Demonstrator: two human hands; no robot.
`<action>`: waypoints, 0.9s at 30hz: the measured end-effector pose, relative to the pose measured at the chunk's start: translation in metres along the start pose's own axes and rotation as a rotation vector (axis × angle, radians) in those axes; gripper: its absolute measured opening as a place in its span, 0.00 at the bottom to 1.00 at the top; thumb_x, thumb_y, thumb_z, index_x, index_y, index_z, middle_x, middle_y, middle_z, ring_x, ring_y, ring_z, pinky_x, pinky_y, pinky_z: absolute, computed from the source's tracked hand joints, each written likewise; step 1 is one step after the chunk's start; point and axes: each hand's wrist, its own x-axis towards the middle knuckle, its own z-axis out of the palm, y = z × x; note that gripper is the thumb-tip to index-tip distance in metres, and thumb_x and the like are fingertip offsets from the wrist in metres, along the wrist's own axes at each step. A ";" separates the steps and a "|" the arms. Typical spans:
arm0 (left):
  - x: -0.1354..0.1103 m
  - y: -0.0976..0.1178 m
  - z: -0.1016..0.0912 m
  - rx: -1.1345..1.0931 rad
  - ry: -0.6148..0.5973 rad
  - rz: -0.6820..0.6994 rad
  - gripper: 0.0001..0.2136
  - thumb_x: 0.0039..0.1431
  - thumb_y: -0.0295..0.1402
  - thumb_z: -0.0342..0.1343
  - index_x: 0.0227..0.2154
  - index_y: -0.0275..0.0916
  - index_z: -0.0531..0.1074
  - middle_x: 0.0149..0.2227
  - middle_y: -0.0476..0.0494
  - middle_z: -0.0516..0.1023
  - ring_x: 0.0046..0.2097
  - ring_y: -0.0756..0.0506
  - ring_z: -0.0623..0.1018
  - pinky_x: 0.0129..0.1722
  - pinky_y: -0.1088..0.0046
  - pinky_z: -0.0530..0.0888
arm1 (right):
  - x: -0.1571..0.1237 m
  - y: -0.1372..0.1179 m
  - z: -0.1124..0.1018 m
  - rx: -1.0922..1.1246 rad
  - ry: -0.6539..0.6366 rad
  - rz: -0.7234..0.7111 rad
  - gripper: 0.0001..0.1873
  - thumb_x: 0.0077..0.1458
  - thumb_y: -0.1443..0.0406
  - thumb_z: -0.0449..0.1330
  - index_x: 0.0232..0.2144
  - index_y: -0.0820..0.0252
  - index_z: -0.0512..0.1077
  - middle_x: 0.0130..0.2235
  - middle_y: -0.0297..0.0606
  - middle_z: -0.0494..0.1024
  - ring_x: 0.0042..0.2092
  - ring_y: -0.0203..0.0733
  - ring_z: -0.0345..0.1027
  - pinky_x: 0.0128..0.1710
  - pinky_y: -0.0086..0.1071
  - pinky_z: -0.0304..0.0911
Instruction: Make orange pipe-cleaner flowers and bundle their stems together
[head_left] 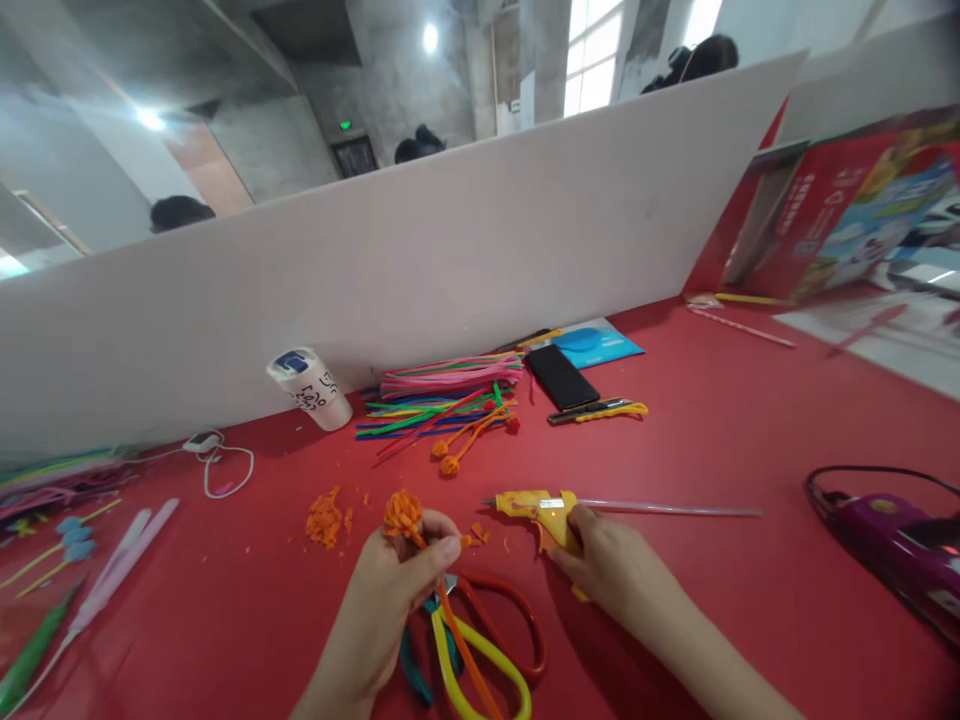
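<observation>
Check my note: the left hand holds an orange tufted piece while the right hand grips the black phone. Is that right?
Not quite: the right hand grips the yellow glue gun; the black phone lies farther back on the table. The head view shows it. The left hand does hold the orange tufted piece.

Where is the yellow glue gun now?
In the head view, the yellow glue gun is in the right hand, below and right of centre, right of the orange flower.
</observation>
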 end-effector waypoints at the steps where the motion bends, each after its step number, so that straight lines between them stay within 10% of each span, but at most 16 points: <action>1: 0.001 0.003 0.000 -0.017 -0.008 0.000 0.06 0.44 0.33 0.62 0.25 0.37 0.71 0.19 0.56 0.61 0.20 0.57 0.57 0.18 0.82 0.54 | 0.002 0.003 0.000 0.092 0.001 0.006 0.07 0.48 0.63 0.58 0.26 0.61 0.65 0.25 0.41 0.74 0.28 0.45 0.69 0.24 0.31 0.50; 10: 0.012 0.008 -0.009 -0.181 -0.156 -0.074 0.10 0.43 0.35 0.63 0.20 0.35 0.68 0.14 0.58 0.55 0.18 0.58 0.49 0.16 0.81 0.47 | -0.014 0.000 -0.046 1.422 -0.239 0.137 0.19 0.35 0.59 0.68 0.29 0.62 0.69 0.23 0.30 0.69 0.24 0.32 0.62 0.25 0.27 0.60; 16: 0.015 0.011 -0.021 -0.223 -0.171 -0.097 0.08 0.43 0.33 0.63 0.21 0.35 0.69 0.15 0.58 0.55 0.18 0.58 0.50 0.17 0.81 0.48 | -0.009 -0.036 -0.069 1.250 -0.446 -0.020 0.16 0.39 0.58 0.67 0.28 0.64 0.73 0.22 0.35 0.73 0.20 0.31 0.62 0.20 0.25 0.55; 27: 0.024 0.021 -0.030 -0.017 0.049 -0.037 0.08 0.38 0.32 0.64 0.18 0.35 0.71 0.16 0.56 0.59 0.19 0.57 0.56 0.17 0.83 0.52 | -0.024 -0.029 -0.030 1.165 -0.401 -0.018 0.22 0.39 0.46 0.63 0.29 0.57 0.78 0.30 0.40 0.78 0.33 0.45 0.71 0.35 0.36 0.67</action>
